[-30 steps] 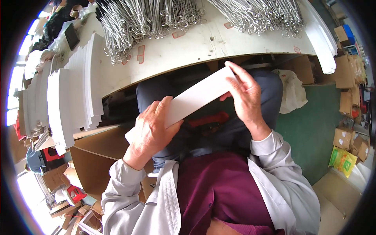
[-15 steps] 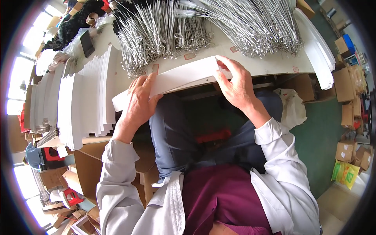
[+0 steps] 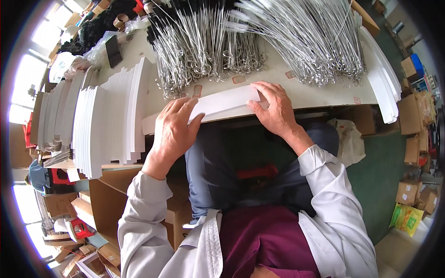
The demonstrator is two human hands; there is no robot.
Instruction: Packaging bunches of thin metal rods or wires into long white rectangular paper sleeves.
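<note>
Left hand point(image 3: 174, 129), loosely curled, and right hand point(image 3: 274, 111), half open, are holding a flat white strip point(image 3: 225, 102) at the edge of the table point(image 3: 324, 96), partly hiding it; loop-ended metal wires point(image 3: 306, 51) are running out of view.

The left hand point(image 3: 174, 130) grips palm-down, thumb pointing right. The right hand point(image 3: 276, 111), slightly farther, grips with bent fingers. Forearms point(image 3: 320, 169) angle inward.

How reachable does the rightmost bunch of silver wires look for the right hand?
Probably yes: only tabletop and a flat label show between the right hand and the silver wires, though it would likely have to let go of the long white piece first.
</note>
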